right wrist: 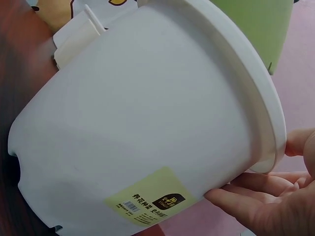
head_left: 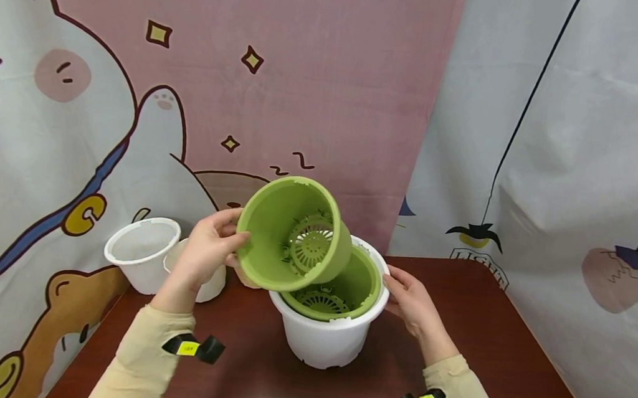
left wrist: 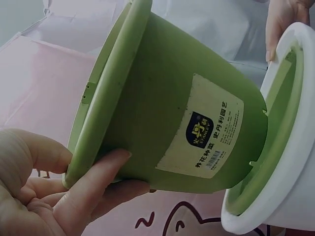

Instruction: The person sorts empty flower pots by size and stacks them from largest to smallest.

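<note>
My left hand (head_left: 206,249) pinches the rim of a green flowerpot (head_left: 262,238), thumb on one side and fingers on the other. That pot is tilted, its mouth toward me, and its base overlaps the mouth of the pots below. A white flowerpot (head_left: 321,346) stands upright on the table with a second green flowerpot (head_left: 365,284) nested inside it. With my right hand (head_left: 413,301) I grip the white pot's rim at its right side. In the left wrist view a paper label (left wrist: 206,128) shows on the raised pot; another label (right wrist: 150,200) is on the white pot.
Left of my left hand, a white pot (head_left: 148,260) and a smaller pale pot (head_left: 212,285) stand at the back of the dark red table (head_left: 453,347). A cartoon-printed cloth (head_left: 332,100) hangs close behind the table, and a pale cloth (head_left: 581,151) hangs along the right.
</note>
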`<action>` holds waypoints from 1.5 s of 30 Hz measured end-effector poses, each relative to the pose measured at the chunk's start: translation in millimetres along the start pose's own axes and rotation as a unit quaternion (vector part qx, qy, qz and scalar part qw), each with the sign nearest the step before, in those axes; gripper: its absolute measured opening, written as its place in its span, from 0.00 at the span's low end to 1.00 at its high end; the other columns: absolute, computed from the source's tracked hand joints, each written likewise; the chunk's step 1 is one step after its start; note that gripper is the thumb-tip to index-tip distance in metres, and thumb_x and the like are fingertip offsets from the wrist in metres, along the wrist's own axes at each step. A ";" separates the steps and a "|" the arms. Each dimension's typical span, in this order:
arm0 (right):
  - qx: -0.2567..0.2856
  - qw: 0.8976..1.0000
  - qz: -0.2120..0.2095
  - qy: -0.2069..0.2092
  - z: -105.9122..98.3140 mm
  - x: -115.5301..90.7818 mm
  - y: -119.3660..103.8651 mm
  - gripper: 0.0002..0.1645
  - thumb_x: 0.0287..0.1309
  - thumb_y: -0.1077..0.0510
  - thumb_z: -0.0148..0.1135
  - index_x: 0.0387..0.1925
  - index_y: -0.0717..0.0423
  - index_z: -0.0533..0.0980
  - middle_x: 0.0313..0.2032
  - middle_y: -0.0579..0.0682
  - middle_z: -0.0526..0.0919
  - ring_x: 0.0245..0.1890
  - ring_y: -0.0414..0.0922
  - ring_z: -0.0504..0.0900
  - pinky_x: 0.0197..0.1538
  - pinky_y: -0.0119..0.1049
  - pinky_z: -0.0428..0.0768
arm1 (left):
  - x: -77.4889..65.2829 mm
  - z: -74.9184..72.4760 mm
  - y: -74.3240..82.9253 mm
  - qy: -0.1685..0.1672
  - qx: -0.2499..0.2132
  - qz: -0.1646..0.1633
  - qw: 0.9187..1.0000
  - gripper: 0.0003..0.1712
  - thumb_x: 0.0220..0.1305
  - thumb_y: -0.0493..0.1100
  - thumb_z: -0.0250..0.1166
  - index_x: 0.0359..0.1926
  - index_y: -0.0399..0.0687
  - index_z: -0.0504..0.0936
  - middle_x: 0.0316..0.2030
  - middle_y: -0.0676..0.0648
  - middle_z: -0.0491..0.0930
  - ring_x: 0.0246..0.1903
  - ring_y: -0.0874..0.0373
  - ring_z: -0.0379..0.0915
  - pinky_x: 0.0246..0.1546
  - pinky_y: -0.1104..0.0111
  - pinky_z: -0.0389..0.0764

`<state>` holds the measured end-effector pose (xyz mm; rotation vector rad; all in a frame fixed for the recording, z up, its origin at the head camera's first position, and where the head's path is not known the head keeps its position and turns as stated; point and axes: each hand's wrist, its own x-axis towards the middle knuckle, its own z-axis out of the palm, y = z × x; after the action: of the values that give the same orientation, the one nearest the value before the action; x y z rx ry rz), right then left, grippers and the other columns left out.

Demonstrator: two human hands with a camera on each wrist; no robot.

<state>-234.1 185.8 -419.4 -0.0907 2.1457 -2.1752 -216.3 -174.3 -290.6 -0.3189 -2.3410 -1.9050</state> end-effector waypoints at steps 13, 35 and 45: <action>0.010 1.000 0.009 -0.003 -0.3 0.7 -2.9 0.30 0.73 0.59 0.51 0.69 0.72 0.61 0.55 0.63 0.77 0.40 0.41 0.84 0.44 0.40 0.85 | 10.1 19.5 -14.2 -0.021 0.008 -0.010 1.000 0.27 0.62 0.28 0.58 0.64 0.33 0.73 0.47 0.28 0.80 0.28 0.53 0.83 0.22 0.62 0.85; 0.014 1.000 0.007 -0.004 -1.0 -0.1 -4.6 0.30 0.74 0.59 0.51 0.69 0.72 0.60 0.53 0.60 0.78 0.40 0.41 0.84 0.45 0.41 0.84 | 23.0 45.8 -32.1 -0.027 0.076 -0.048 0.996 0.25 0.60 0.29 0.61 0.59 0.36 0.78 0.44 0.31 0.83 0.28 0.46 0.85 0.21 0.59 0.85; 0.025 0.999 -0.017 -0.015 -1.4 -0.6 -1.3 0.33 0.71 0.56 0.55 0.68 0.73 0.61 0.49 0.55 0.81 0.40 0.41 0.84 0.42 0.39 0.85 | 27.7 55.1 -35.6 -0.032 0.114 -0.039 0.992 0.21 0.57 0.27 0.60 0.54 0.32 0.80 0.42 0.30 0.83 0.25 0.46 0.84 0.18 0.61 0.84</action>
<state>-233.6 187.2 -418.1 -0.1578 2.0869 -2.2304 -248.6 -124.6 -330.2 -0.2738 -2.6183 -1.6573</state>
